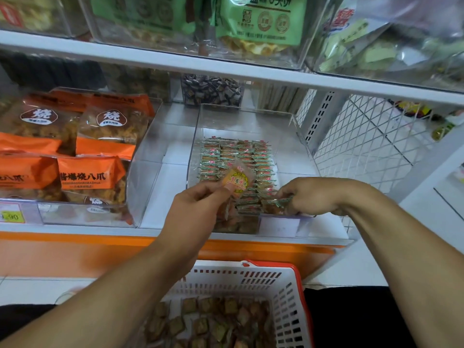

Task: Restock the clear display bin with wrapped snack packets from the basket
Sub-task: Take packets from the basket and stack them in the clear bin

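Observation:
The clear display bin (288,136) sits on the shelf in front of me, with rows of wrapped snack packets (234,159) stacked on edge inside. My left hand (195,204) pinches one orange-yellow packet (236,180) and holds it over the bin's front. My right hand (308,197) reaches into the bin's front right corner, its fingers curled on a green-edged packet (278,202) among the rows. Below, a white basket with a red rim (283,270) holds several loose packets (213,322).
Left of the bin, another clear bin holds orange bags (82,151). A small bin of dark wrapped sweets (212,90) stands behind. A white shelf board (226,64) runs overhead with green bags above it. A white wire grid (371,136) closes the right side.

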### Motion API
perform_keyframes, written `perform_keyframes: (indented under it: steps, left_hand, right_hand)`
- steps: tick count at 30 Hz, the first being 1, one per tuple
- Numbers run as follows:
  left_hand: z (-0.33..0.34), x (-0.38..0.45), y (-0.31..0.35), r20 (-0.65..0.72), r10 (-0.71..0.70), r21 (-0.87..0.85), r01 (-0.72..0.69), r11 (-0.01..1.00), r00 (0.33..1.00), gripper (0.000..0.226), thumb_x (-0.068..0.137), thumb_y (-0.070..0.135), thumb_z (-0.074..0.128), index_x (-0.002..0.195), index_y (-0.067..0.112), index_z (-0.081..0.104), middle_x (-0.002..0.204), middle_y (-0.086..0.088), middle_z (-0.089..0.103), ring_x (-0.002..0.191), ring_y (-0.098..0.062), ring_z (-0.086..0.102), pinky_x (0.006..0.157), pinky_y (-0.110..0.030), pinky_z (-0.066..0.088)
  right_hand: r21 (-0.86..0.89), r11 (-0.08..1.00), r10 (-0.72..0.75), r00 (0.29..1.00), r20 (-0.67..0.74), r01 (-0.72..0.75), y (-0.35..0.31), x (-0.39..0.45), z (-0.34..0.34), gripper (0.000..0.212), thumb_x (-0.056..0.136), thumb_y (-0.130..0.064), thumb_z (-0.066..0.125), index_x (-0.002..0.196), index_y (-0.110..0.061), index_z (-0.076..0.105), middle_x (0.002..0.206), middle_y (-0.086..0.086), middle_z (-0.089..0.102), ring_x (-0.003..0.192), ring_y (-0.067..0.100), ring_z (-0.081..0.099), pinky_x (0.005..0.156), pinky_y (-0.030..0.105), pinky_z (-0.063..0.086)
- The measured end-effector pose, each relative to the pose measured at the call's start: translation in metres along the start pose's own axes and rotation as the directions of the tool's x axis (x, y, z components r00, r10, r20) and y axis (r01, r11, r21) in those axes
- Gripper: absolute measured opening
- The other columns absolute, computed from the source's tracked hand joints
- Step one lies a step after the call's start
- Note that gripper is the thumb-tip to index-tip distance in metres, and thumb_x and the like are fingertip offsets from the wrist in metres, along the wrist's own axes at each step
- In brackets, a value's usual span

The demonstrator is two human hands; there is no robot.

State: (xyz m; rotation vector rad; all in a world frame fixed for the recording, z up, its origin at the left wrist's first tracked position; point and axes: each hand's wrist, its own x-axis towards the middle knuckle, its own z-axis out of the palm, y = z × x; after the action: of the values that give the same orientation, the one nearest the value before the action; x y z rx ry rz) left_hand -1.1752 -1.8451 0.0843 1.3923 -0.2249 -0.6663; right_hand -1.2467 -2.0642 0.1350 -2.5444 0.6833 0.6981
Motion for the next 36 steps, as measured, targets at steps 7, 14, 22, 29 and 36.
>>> perform_keyframes:
  steps: [7,14,22,29,36]
  left_hand:
    - [0.001,0.000,-0.003,0.017,-0.029,0.015,0.029,0.999,0.999,0.020,0.093,0.033,0.071,0.090,0.015,0.079,0.097,-0.011,0.078,0.093,-0.031,0.075,0.081,-0.041,0.064]
    - [0.002,-0.001,-0.002,0.005,-0.036,0.011,0.036,0.999,0.999,0.019,0.093,0.033,0.072,0.091,0.016,0.079,0.097,-0.007,0.078,0.093,-0.026,0.075,0.077,-0.036,0.064]
    - [0.002,0.000,0.000,0.005,-0.043,-0.003,0.043,0.999,0.999,0.020,0.092,0.035,0.072,0.087,0.018,0.080,0.093,-0.009,0.078,0.086,-0.025,0.077,0.072,-0.033,0.063]
    - [-0.001,-0.002,0.000,0.093,0.013,0.046,-0.017,0.999,0.996,0.023,0.095,0.033,0.069,0.090,0.013,0.079,0.093,-0.017,0.076,0.086,-0.030,0.075,0.072,-0.032,0.061]
    - [-0.006,-0.001,0.004,0.211,0.066,0.147,-0.098,0.984,0.975,0.017,0.097,0.023,0.066,0.089,0.015,0.079,0.088,-0.010,0.077,0.076,-0.022,0.074,0.069,-0.032,0.059]
  right_hand:
    - [0.118,0.993,0.004,0.999,-0.041,0.001,0.004,0.005,0.004,0.012,0.091,-0.020,0.070,0.100,-0.025,0.063,0.085,-0.004,0.059,0.076,0.014,0.052,0.060,0.025,0.040]
    - [-0.034,0.999,0.032,0.995,-0.090,-0.035,-0.013,0.009,0.010,0.015,0.090,-0.010,0.064,0.100,-0.020,0.067,0.102,0.002,0.068,0.091,0.020,0.061,0.066,0.026,0.045]
    - [0.059,0.992,-0.073,0.884,-0.463,0.113,-0.009,-0.016,-0.007,0.019,0.087,-0.023,0.077,0.097,-0.025,0.060,0.089,-0.006,0.069,0.074,0.011,0.059,0.054,0.019,0.037]
    - [0.739,0.534,-0.378,0.897,-0.227,0.412,-0.017,-0.040,-0.001,0.036,0.081,-0.010,0.072,0.116,-0.004,0.069,0.099,0.014,0.069,0.077,0.015,0.064,0.063,0.025,0.054]
    - [0.779,0.518,-0.401,0.905,-0.142,0.352,-0.016,-0.036,0.009,0.040,0.087,-0.008,0.069,0.125,-0.019,0.065,0.121,0.007,0.070,0.095,0.015,0.070,0.072,0.028,0.059]
